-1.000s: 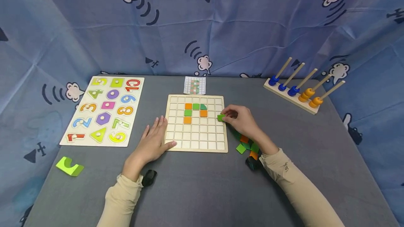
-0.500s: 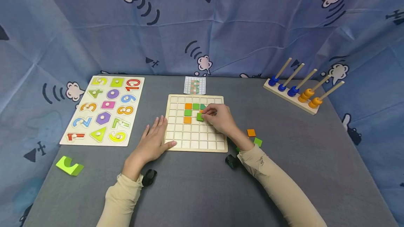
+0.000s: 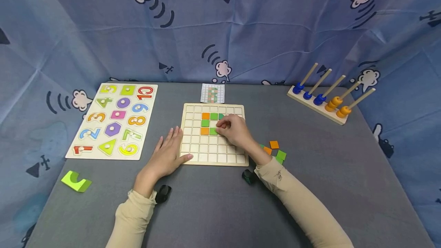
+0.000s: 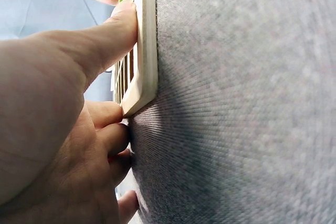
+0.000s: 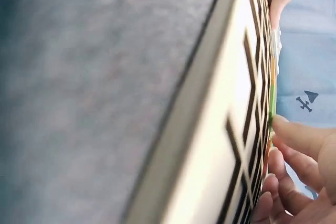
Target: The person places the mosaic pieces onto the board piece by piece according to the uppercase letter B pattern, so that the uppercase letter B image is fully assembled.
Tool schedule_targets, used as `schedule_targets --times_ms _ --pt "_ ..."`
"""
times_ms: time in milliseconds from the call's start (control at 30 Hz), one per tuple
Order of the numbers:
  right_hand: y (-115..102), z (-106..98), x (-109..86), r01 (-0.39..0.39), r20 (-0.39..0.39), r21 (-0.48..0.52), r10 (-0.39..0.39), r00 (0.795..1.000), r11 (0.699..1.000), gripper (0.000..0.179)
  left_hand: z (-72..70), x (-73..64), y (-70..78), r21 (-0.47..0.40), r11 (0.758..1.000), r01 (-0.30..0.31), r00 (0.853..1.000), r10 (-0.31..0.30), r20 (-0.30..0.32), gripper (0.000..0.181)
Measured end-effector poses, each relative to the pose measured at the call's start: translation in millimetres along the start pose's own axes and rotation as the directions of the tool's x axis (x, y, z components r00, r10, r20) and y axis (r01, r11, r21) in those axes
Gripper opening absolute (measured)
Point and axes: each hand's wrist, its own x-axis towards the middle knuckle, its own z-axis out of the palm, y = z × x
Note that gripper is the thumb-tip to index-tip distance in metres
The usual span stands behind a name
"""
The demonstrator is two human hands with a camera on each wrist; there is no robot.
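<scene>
A wooden grid board [image 3: 213, 159] lies flat on the table. Several orange, green and teal tiles sit in its upper cells, among them an orange square tile [image 3: 204, 131]. My right hand [image 3: 236, 130] pinches a green square tile [image 3: 213, 131] at its right edge, in the cell beside that orange one. In the right wrist view my thumb touches the green tile [image 5: 272, 100]; my hand hides part of the tiles behind it. My left hand [image 3: 165, 155] rests with straight fingers along the board's left edge, its thumb over the lower left corner [image 4: 140, 95].
Loose orange and green tiles [image 3: 274, 145] lie right of the board, partly under my right forearm. A pattern card [image 3: 212, 93] stands behind it. A number puzzle board [image 3: 111, 121] and a light green arch block [image 3: 75, 181] are left; a peg counter [image 3: 318, 104] is back right.
My right hand has carried the green square tile leftward from the board's right edge and lowered it into a cell beside the lower orange tile. The left hand stays still.
</scene>
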Motion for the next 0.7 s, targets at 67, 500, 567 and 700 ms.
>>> schedule_targets --times_ms 67,500,567,700 --pt "3.1 -3.8 -3.4 -0.002 0.004 -0.013 0.002 1.0 1.0 0.01 0.7 0.2 -0.2 -0.003 1.0 -0.002 1.0 0.002 0.0 0.096" --pt "38.3 -62.9 -34.3 -0.038 0.184 0.027 0.033 0.982 0.999 0.022 -2.6 -2.7 2.6 -0.006 1.0 -0.014 1.0 0.014 -0.004 0.095" --pt "43.6 -70.4 -37.0 -0.068 0.195 0.044 0.058 0.979 0.997 0.024 -2.4 -2.8 2.7 -0.005 1.0 -0.013 1.0 0.013 -0.002 0.096" --pt "51.0 -82.4 -42.7 -0.094 0.224 0.005 0.091 0.97 0.996 0.026 -1.8 -2.6 2.7 -0.007 1.0 -0.012 1.0 0.012 -0.002 0.096"
